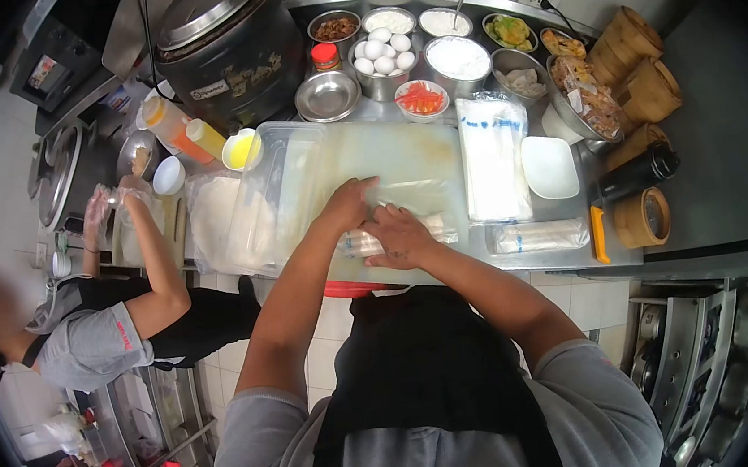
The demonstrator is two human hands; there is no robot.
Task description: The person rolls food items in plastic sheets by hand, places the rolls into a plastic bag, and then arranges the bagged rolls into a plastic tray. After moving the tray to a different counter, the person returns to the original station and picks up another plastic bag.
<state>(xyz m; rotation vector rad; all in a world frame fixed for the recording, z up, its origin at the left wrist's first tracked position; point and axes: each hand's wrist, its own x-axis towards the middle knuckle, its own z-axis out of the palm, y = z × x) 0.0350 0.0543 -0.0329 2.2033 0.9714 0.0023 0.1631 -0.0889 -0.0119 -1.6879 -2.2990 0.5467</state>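
On the pale cutting board (357, 154) lies a long roll wrapped in clear plastic (438, 227). My right hand (397, 236) covers its middle, fingers over the far side and thumb at the near side. My left hand (349, 204) is just left of it, pinching the flat part of the clear plastic wrap (415, 195) beyond the roll; its fingertips are partly hidden. The two hands nearly touch. To the right sits a second wrapped roll (538, 237), below a stack of plastic bags with blue print (495, 159).
A clear plastic container (275, 189) stands left of the board. Behind are a bowl of eggs (382, 53), a bowl of red strips (421, 98) and a large black pot (236, 62). A white dish (550, 168) and orange-handled tool (599, 234) lie right. A gloved co-worker (105, 336) works at left.
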